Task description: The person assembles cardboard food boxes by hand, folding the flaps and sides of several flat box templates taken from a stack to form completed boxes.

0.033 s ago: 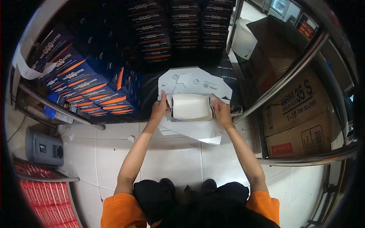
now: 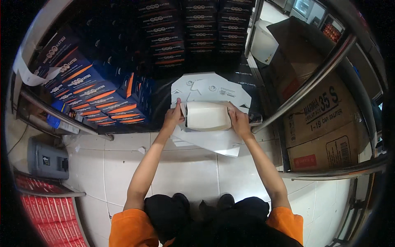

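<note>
Stacked dark-blue boxes (image 2: 90, 86) fill the upper left, a brown carton (image 2: 321, 119) the right; mid-frame, flat white cardboard (image 2: 201, 91) lies beneath an open white box (image 2: 207, 116) — left hand (image 2: 173, 117) and right hand (image 2: 239, 119), each half-closed, grip its ends.

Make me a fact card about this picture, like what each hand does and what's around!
Left hand: at the left side of an open white cardboard box
Right hand: holding the box's right side
Underneath: flat white cardboard pieces
Left: stacked dark-blue and orange cartons
Right: big brown cardboard carton
Floor: pale tiles
</note>
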Demonstrator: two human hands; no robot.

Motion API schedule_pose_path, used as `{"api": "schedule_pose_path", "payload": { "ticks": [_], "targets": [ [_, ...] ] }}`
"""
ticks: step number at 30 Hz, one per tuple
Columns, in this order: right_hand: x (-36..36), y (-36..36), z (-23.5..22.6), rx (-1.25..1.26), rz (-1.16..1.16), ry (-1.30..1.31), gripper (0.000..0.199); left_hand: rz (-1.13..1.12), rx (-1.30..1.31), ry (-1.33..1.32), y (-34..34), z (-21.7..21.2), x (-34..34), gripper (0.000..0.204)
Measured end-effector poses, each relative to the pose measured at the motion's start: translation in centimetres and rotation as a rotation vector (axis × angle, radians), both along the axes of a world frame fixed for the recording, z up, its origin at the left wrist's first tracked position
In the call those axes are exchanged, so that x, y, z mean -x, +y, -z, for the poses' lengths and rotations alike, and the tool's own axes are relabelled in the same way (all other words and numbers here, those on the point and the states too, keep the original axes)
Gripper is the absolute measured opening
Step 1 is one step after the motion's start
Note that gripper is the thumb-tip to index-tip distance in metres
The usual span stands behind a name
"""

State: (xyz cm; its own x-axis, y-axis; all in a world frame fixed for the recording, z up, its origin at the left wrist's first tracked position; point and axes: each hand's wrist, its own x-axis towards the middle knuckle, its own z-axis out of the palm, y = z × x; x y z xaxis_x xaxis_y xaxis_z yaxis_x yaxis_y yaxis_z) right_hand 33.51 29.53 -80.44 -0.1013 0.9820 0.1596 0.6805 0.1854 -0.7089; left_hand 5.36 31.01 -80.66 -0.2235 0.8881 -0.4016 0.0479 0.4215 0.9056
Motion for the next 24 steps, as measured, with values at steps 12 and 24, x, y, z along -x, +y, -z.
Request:
{"api": "schedule_pose_path", "payload": {
  "ticks": [12, 24],
  "targets": [
    [-3.5, 2.8, 0.6, 0.784, -0.213, 0.428, 0.061, 0.301, 0.045, -0.346, 0.2, 2.0, 1.2, 0.032],
    [-0.5, 3.0, -0.8, 0.005, -0.61, -0.517, 0.099, 0.355, -0.095, -0.051, -0.2, 2.5, 0.0, 0.049]
  ]
}}
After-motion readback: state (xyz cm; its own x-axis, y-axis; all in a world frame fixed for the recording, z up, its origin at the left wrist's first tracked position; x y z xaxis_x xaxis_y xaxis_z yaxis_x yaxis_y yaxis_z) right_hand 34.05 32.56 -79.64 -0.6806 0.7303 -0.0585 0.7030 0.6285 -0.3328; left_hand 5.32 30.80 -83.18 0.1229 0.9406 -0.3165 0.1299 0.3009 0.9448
